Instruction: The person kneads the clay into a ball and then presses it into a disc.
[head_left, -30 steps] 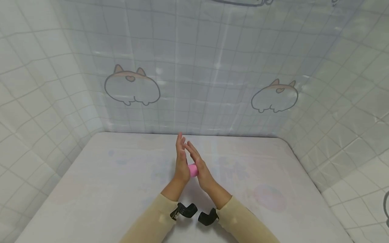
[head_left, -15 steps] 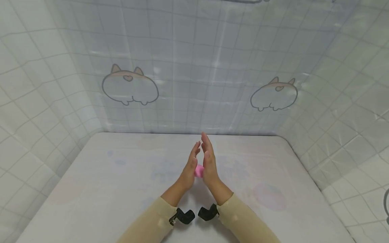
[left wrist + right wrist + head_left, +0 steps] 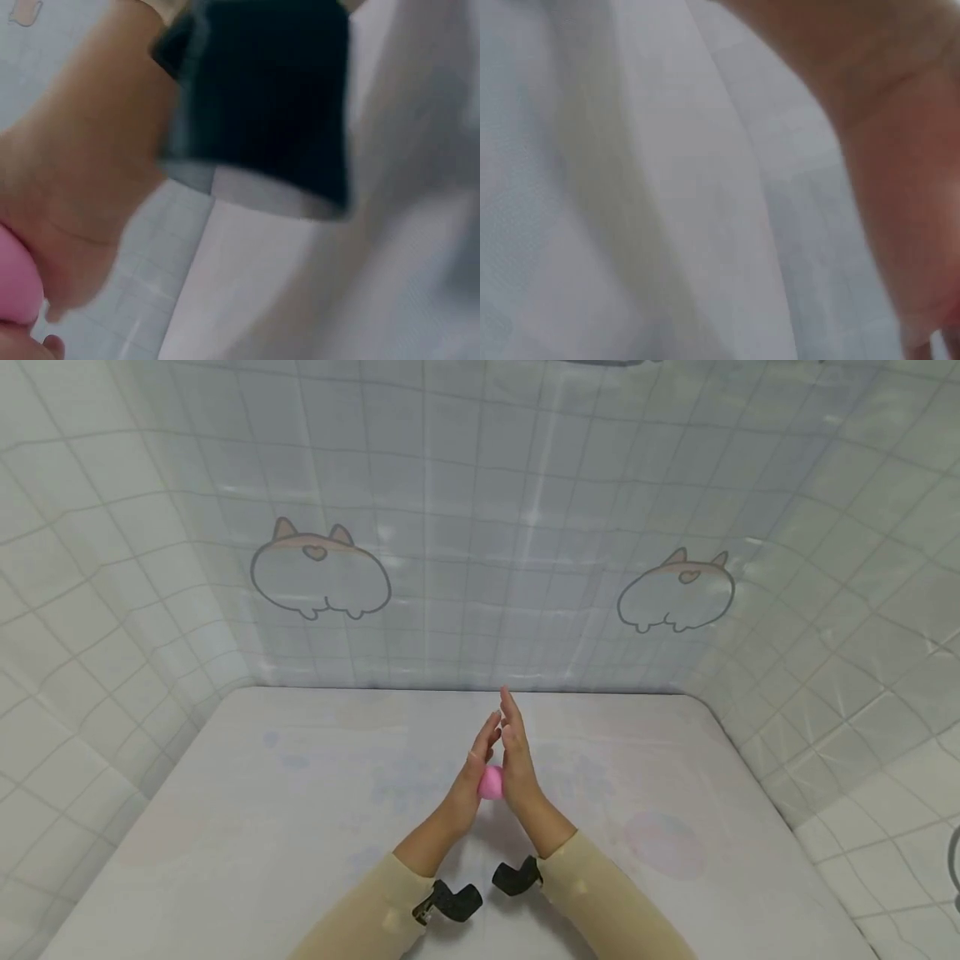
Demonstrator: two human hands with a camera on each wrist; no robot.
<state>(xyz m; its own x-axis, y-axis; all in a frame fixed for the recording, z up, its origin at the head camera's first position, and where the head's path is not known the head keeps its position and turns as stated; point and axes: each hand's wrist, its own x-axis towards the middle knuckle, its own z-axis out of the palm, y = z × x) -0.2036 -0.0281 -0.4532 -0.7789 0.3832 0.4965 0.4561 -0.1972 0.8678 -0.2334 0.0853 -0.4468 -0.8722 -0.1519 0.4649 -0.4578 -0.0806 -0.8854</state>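
Between the two palms sits a rounded pink lump (image 3: pixel 491 783) that looks like modelling clay. My left hand (image 3: pixel 467 787) presses it from the left, with fingers straight and pointing away from me. From the other side the right hand (image 3: pixel 519 770) presses its palm on the lump, fingers also straight. The fingertips of both hands lean close together above it. In the left wrist view the smooth pink lump (image 3: pixel 16 281) shows at the left edge against the palm. The right wrist view shows the heel of the right hand (image 3: pixel 907 195); the lump is mostly hidden there.
A white table (image 3: pixel 300 827) with faint pastel prints lies beneath the hands. Grid-patterned sheeting (image 3: pixel 480 527) with cartoon animal drawings rises behind it and along both sides. Black wrist cameras (image 3: pixel 457 902) are strapped over beige sleeves (image 3: pixel 367 910).
Both hands have shifted right and slid against each other: the left hand drew back while the right moved forward. The lump between them turned from a cylinder-like outline to a rounder one.
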